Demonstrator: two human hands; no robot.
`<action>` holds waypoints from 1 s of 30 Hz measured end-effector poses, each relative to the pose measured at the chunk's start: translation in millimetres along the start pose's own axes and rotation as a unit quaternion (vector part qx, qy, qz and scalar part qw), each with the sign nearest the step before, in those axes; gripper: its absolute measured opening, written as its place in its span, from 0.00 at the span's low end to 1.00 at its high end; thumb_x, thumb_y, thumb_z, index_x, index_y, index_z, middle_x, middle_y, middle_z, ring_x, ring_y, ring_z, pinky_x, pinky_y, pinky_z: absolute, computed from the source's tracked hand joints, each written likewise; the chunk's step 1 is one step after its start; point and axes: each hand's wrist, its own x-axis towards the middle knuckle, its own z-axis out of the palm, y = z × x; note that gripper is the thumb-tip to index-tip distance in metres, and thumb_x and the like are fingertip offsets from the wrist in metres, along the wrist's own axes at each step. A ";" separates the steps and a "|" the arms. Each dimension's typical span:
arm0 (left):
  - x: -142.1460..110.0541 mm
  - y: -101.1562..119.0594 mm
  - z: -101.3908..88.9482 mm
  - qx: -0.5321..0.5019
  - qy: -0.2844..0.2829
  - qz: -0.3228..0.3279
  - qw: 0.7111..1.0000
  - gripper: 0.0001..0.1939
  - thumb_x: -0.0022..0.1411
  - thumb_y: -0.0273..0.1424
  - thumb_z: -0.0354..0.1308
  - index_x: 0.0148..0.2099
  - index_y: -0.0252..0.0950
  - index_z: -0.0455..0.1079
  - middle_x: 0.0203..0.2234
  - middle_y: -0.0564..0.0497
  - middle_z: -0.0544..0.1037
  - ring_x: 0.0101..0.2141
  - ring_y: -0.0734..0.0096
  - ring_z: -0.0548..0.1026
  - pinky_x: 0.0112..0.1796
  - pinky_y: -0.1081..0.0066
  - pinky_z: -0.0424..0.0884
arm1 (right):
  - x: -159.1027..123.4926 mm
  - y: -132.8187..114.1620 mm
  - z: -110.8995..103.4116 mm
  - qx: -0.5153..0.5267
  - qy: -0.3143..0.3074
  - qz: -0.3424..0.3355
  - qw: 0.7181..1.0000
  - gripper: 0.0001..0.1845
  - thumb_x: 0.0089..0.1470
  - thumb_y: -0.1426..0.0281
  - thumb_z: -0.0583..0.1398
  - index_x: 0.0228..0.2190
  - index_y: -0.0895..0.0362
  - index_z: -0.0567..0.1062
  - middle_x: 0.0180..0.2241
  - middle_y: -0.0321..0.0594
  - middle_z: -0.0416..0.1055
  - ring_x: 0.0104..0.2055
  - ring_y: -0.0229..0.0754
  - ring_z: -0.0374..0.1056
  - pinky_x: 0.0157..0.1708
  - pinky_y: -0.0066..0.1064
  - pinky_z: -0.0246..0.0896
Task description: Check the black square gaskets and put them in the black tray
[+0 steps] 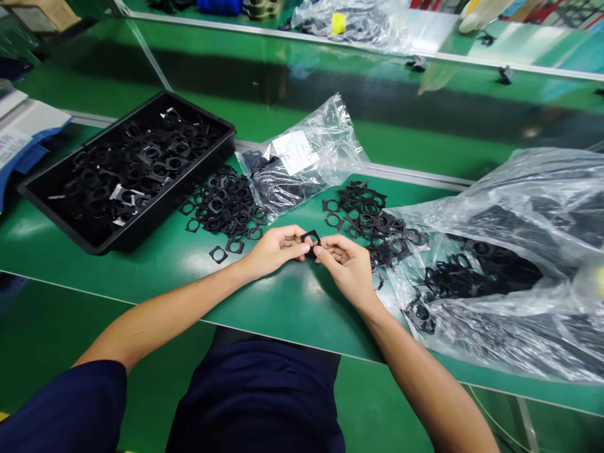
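Between my two hands, just above the green bench, is a small flat black frame (310, 236) with a round hole. My left hand (282, 246) pinches its left side between thumb and fingers. On the other side, the thumb and fingers of my right hand (343, 259) grip it too. Loose black ring-holed pieces (225, 204) lie heaped beyond my left hand. A second heap of black pieces (368, 214) spreads behind my right hand, toward the mouth of a large clear bag (509, 314) holding more dark pieces.
A black tray (116, 242) full of similar parts stands at the left. A labelled clear bag (325, 151) of dark parts lies at the back middle. Behind the bench runs a shelf with a metal edge (264, 33). Blue and white packaging (28, 135) sits at far left.
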 end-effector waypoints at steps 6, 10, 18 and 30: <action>0.1 0.1 0.5 -0.006 0.001 -0.006 1.000 0.21 0.54 0.45 0.70 0.38 0.32 0.73 0.30 0.51 0.76 0.29 0.75 0.75 0.36 0.71 0.74 | 0.0 1.1 -1.0 -0.010 -0.007 -0.007 1.000 0.15 0.52 0.57 0.68 0.29 0.56 0.75 0.26 0.35 0.73 0.26 0.36 0.68 0.29 0.29 0.67; 0.4 0.0 0.8 -0.006 0.001 -0.012 1.000 0.21 0.54 0.45 0.71 0.37 0.32 0.73 0.30 0.51 0.77 0.29 0.75 0.75 0.36 0.71 0.74 | 0.1 2.0 -1.6 -0.013 -0.016 -0.003 1.000 0.14 0.52 0.58 0.67 0.30 0.56 0.76 0.26 0.36 0.74 0.26 0.37 0.69 0.30 0.30 0.67; 1.3 0.3 0.1 -0.009 -0.004 -0.015 1.000 0.20 0.54 0.43 0.71 0.37 0.32 0.73 0.32 0.51 0.77 0.29 0.76 0.75 0.36 0.71 0.74 | 0.2 1.7 -1.4 -0.031 -0.019 -0.018 0.999 0.14 0.53 0.58 0.66 0.30 0.55 0.75 0.27 0.36 0.74 0.27 0.38 0.69 0.30 0.30 0.68; 0.7 0.9 -0.2 -0.005 -0.005 -0.014 1.000 0.19 0.54 0.42 0.71 0.36 0.32 0.72 0.31 0.51 0.76 0.29 0.75 0.75 0.36 0.71 0.74 | 1.1 3.9 -1.3 -0.043 -0.017 -0.026 0.999 0.14 0.53 0.58 0.66 0.30 0.56 0.76 0.27 0.37 0.74 0.27 0.38 0.69 0.30 0.30 0.68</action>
